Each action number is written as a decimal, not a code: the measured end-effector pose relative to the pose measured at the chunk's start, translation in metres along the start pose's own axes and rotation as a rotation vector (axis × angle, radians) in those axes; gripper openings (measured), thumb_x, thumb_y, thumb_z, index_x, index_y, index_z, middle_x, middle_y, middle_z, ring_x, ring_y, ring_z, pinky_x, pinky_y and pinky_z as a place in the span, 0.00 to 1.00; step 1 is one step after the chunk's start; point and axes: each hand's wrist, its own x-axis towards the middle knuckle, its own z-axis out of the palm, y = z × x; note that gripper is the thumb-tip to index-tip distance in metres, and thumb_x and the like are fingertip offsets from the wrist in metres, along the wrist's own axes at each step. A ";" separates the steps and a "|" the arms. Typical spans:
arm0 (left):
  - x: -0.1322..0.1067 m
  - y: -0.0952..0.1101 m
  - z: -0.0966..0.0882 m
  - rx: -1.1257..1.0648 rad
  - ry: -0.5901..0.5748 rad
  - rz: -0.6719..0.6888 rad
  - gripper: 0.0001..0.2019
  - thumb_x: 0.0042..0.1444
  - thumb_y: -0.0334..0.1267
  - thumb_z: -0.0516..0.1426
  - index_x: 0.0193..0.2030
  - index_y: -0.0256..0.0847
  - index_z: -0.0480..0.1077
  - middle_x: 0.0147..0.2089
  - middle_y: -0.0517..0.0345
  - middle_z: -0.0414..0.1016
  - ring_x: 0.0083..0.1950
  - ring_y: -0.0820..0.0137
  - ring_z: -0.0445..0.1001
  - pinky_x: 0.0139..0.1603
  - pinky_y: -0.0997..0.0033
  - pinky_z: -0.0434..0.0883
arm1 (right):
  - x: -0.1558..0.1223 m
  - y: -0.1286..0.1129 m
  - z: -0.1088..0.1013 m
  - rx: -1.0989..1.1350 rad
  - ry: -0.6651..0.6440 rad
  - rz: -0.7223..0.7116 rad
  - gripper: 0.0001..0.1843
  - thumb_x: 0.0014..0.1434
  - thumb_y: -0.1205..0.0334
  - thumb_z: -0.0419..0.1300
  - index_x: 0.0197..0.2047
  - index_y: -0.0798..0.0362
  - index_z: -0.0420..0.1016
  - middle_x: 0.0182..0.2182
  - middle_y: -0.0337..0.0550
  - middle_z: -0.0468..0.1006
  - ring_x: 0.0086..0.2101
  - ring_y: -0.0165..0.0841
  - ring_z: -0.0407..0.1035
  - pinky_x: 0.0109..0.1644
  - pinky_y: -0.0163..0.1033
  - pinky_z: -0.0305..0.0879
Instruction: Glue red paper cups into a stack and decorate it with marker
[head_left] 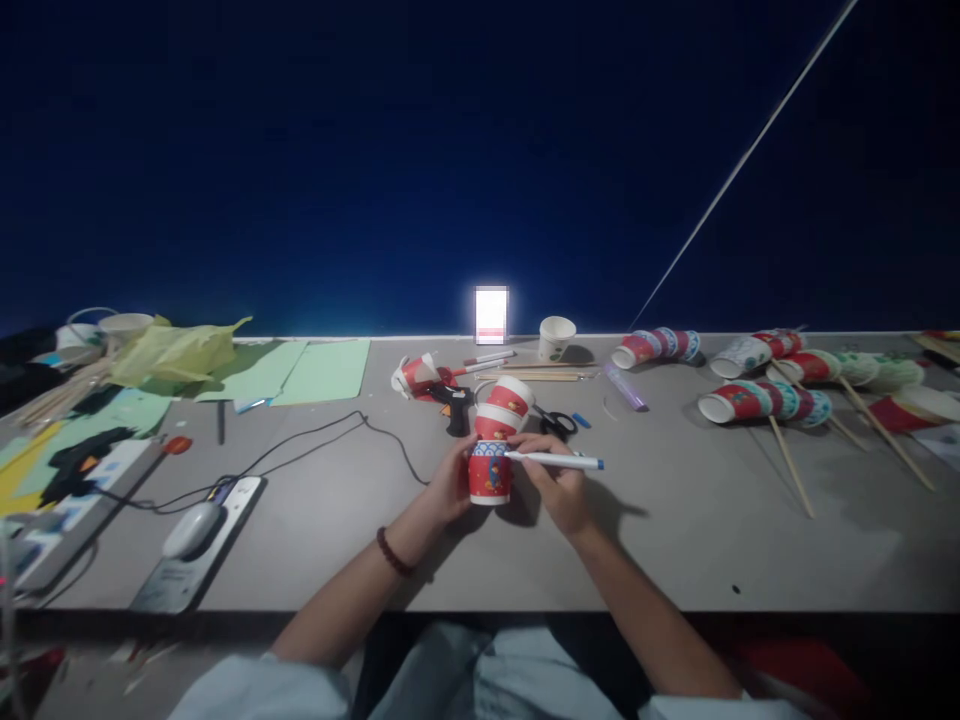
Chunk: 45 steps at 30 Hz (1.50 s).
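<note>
Several red paper cups [489, 483] are joined in a bent stack above the table, with a blue-and-white patterned band near the lower cup. My left hand [453, 484] is closed around the left side of this stack. Between the fingers of my right hand [559, 487] is a white marker pen [559, 460] with a blue end, lying nearly level. Its tip points left, at the patterned band; whether it touches cannot be made out. Just behind the stack lie a black glue gun [454, 408] and black-handled scissors [559, 424].
Cup stacks with wooden sticks [765, 402] lie at the right. A white cup [556, 340] stands by a bright screen [491, 315] at the back. Green paper sheets [322, 372], a yellow bag [180, 350], a power strip [94, 515] and a cable [300, 440] occupy the left.
</note>
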 end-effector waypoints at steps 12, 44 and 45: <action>0.002 -0.001 0.000 -0.016 -0.007 -0.008 0.11 0.58 0.38 0.59 0.41 0.31 0.75 0.34 0.47 0.81 0.32 0.64 0.80 0.38 0.65 0.77 | 0.002 0.001 -0.003 -0.041 -0.020 0.004 0.05 0.59 0.57 0.63 0.34 0.49 0.77 0.39 0.45 0.83 0.43 0.39 0.77 0.52 0.49 0.72; 0.003 -0.001 -0.002 0.009 0.012 0.010 0.11 0.61 0.37 0.57 0.40 0.29 0.76 0.34 0.48 0.81 0.32 0.65 0.80 0.37 0.67 0.76 | 0.000 0.007 -0.002 -0.007 0.000 0.014 0.04 0.59 0.58 0.64 0.34 0.48 0.78 0.39 0.44 0.83 0.43 0.39 0.77 0.52 0.48 0.72; 0.002 -0.001 -0.002 0.007 0.008 0.007 0.10 0.61 0.37 0.57 0.39 0.30 0.76 0.34 0.48 0.81 0.32 0.65 0.80 0.37 0.67 0.76 | 0.001 0.007 -0.002 -0.007 0.000 0.012 0.04 0.59 0.59 0.63 0.34 0.48 0.78 0.38 0.44 0.83 0.43 0.39 0.77 0.52 0.47 0.72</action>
